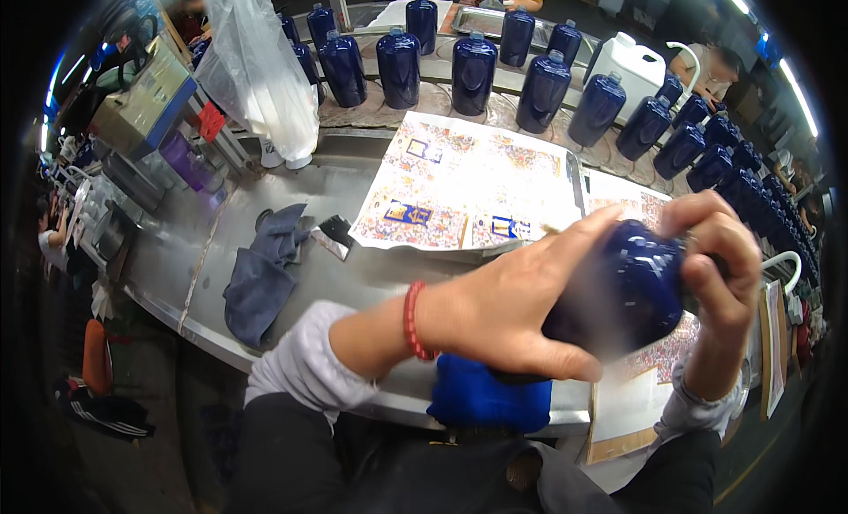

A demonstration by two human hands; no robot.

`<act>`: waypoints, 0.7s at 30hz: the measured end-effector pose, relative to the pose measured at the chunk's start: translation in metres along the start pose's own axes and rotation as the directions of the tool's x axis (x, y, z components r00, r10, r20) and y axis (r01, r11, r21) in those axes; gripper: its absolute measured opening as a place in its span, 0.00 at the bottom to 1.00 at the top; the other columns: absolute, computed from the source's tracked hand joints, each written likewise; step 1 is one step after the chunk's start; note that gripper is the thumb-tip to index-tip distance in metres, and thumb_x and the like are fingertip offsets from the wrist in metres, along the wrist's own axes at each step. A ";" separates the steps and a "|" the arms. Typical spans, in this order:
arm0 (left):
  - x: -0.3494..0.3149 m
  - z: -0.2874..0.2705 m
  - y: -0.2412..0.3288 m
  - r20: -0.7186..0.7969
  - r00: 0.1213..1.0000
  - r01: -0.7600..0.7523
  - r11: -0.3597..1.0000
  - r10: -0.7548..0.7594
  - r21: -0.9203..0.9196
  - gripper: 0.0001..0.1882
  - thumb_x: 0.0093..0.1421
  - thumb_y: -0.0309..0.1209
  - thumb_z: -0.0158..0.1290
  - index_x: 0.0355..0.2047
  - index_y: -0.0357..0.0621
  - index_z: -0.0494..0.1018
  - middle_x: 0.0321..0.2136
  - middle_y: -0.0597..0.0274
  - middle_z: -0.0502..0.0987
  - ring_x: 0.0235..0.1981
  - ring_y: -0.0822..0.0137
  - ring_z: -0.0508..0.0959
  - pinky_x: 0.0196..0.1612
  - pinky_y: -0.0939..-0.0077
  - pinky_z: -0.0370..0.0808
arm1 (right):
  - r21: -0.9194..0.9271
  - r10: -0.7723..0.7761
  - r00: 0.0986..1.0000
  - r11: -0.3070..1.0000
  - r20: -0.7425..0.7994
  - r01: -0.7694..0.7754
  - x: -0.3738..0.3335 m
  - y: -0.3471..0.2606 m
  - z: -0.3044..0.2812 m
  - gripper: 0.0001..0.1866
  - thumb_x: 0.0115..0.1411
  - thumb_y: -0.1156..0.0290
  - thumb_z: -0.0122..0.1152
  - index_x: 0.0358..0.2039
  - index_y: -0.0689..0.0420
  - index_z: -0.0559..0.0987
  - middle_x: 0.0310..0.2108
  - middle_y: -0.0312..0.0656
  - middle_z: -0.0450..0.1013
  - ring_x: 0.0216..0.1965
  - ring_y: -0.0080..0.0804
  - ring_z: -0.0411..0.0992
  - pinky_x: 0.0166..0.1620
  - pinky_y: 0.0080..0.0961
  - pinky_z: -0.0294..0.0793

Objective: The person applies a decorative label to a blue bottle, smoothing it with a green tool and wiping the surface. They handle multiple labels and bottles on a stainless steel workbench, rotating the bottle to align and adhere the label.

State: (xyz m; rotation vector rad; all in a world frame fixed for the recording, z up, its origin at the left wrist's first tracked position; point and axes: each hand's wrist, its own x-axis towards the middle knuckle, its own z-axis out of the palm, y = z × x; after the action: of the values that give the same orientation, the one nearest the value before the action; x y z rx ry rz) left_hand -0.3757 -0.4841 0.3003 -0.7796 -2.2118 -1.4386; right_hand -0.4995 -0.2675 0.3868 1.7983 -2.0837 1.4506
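Note:
A glossy dark blue bottle (643,280) is held tilted above the bench in front of me, slightly blurred. My left hand (517,306), with a red bracelet at its wrist, wraps round one side of it, thumb along the lower edge. On the other side, the curled fingers of my right hand (720,258) grip its right end, and they hide that end. Behind the bottle lies a patterned printed sheet (477,174) with blue and gold label-like pieces on it. A blue cloth (490,395) rests at the bench edge below my left hand.
Several dark blue bottles (474,77) line a curved conveyor (353,118) beyond the bench. A white jug (629,68) stands behind them. A grey cloth (263,280) lies on the metal bench (190,240), near a hanging plastic bag (256,72). Co-workers sit farther off.

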 end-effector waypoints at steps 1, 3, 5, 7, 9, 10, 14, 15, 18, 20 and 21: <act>0.010 -0.013 -0.018 0.098 0.995 -0.020 0.997 0.028 -0.072 0.62 0.48 0.49 0.73 0.72 0.32 0.50 0.59 0.36 0.70 0.62 0.48 0.71 0.66 0.61 0.64 | -0.064 -0.013 0.999 0.998 -0.032 0.011 0.000 -0.002 -0.006 0.16 0.56 0.63 0.65 0.22 0.60 0.72 0.35 0.48 0.74 0.35 0.31 0.70 0.40 0.25 0.65; 0.045 -0.061 -0.074 -0.041 0.957 -0.264 0.923 0.286 0.280 0.39 0.57 0.40 0.68 0.65 0.39 0.67 0.57 0.49 0.75 0.59 0.57 0.75 0.64 0.64 0.69 | -0.248 0.009 0.997 0.968 -0.073 -0.027 -0.001 -0.006 -0.019 0.17 0.57 0.62 0.64 0.21 0.59 0.69 0.36 0.48 0.73 0.35 0.30 0.68 0.40 0.24 0.64; 0.075 -0.135 -0.133 -0.395 0.918 0.039 0.981 0.041 0.191 0.22 0.64 0.36 0.62 0.54 0.38 0.76 0.49 0.58 0.80 0.47 0.67 0.81 0.51 0.73 0.79 | -0.334 0.015 0.999 0.942 -0.050 -0.031 0.000 -0.004 -0.034 0.18 0.61 0.60 0.62 0.23 0.58 0.68 0.36 0.48 0.71 0.37 0.31 0.68 0.43 0.27 0.64; 0.103 -0.205 -0.196 -0.677 0.736 0.425 0.787 -0.014 0.446 0.24 0.63 0.41 0.61 0.53 0.37 0.76 0.45 0.51 0.82 0.47 0.65 0.81 0.50 0.72 0.78 | -0.458 0.008 0.999 0.889 -0.037 -0.024 -0.002 0.001 -0.045 0.19 0.63 0.58 0.60 0.25 0.58 0.68 0.37 0.48 0.70 0.38 0.34 0.68 0.45 0.29 0.64; 0.112 -0.249 -0.256 -0.781 0.624 0.654 0.535 0.017 0.534 0.35 0.55 0.53 0.62 0.57 0.44 0.74 0.50 0.43 0.80 0.53 0.46 0.79 0.56 0.56 0.75 | -0.534 0.079 0.997 0.842 -0.006 -0.070 -0.006 0.010 -0.055 0.20 0.65 0.57 0.59 0.26 0.58 0.68 0.37 0.49 0.70 0.40 0.36 0.68 0.46 0.31 0.64; 0.112 -0.261 -0.282 -0.801 0.599 0.696 0.505 -0.016 0.511 0.37 0.55 0.56 0.61 0.58 0.46 0.74 0.50 0.43 0.80 0.53 0.44 0.79 0.56 0.54 0.74 | -0.561 0.085 0.996 0.825 0.002 -0.069 -0.010 0.016 -0.059 0.20 0.65 0.57 0.59 0.25 0.58 0.68 0.37 0.49 0.70 0.40 0.36 0.68 0.46 0.31 0.64; 0.113 -0.258 -0.353 -0.810 0.585 0.679 0.519 0.044 0.520 0.33 0.58 0.58 0.55 0.49 0.41 0.77 0.45 0.40 0.81 0.48 0.41 0.80 0.53 0.53 0.76 | -0.638 0.176 0.984 0.755 -0.026 -0.152 -0.023 0.038 -0.070 0.21 0.66 0.56 0.59 0.25 0.58 0.68 0.38 0.48 0.69 0.41 0.36 0.67 0.47 0.31 0.64; 0.115 -0.255 -0.360 -0.824 0.563 0.679 0.529 0.071 0.509 0.32 0.59 0.57 0.55 0.49 0.41 0.77 0.44 0.40 0.81 0.47 0.41 0.81 0.52 0.53 0.76 | -0.649 0.174 0.984 0.745 -0.034 -0.154 -0.025 0.042 -0.072 0.21 0.66 0.56 0.59 0.25 0.58 0.68 0.38 0.48 0.69 0.40 0.35 0.67 0.46 0.31 0.64; 0.119 -0.251 -0.366 -0.850 0.522 0.685 0.556 0.077 0.471 0.29 0.61 0.56 0.55 0.45 0.41 0.79 0.42 0.41 0.82 0.45 0.42 0.82 0.51 0.54 0.77 | -0.683 0.179 0.984 0.718 -0.007 -0.135 -0.024 0.047 -0.074 0.20 0.68 0.56 0.58 0.26 0.57 0.68 0.38 0.45 0.69 0.38 0.31 0.66 0.43 0.26 0.64; 0.120 -0.252 -0.358 -0.868 0.496 0.696 0.586 0.026 0.416 0.28 0.61 0.55 0.55 0.44 0.41 0.80 0.41 0.41 0.82 0.45 0.43 0.82 0.51 0.54 0.77 | -0.635 0.214 0.977 0.751 -0.024 -0.180 -0.017 0.050 -0.072 0.19 0.69 0.57 0.57 0.27 0.57 0.69 0.37 0.43 0.68 0.34 0.24 0.65 0.39 0.20 0.63; 0.120 -0.253 -0.351 -0.879 0.471 0.640 0.656 0.074 0.399 0.29 0.59 0.56 0.57 0.43 0.40 0.81 0.41 0.40 0.82 0.45 0.42 0.82 0.51 0.53 0.76 | -0.602 0.220 0.975 0.775 -0.029 -0.193 -0.010 0.053 -0.071 0.18 0.70 0.58 0.56 0.27 0.57 0.70 0.36 0.42 0.68 0.33 0.22 0.64 0.38 0.18 0.62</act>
State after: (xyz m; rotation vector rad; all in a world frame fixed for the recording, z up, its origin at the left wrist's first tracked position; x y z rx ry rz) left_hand -0.6869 -0.7995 0.2258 0.5903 -1.8034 -0.6476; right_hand -0.5752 -0.2199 0.3895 1.3812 -2.4444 0.6274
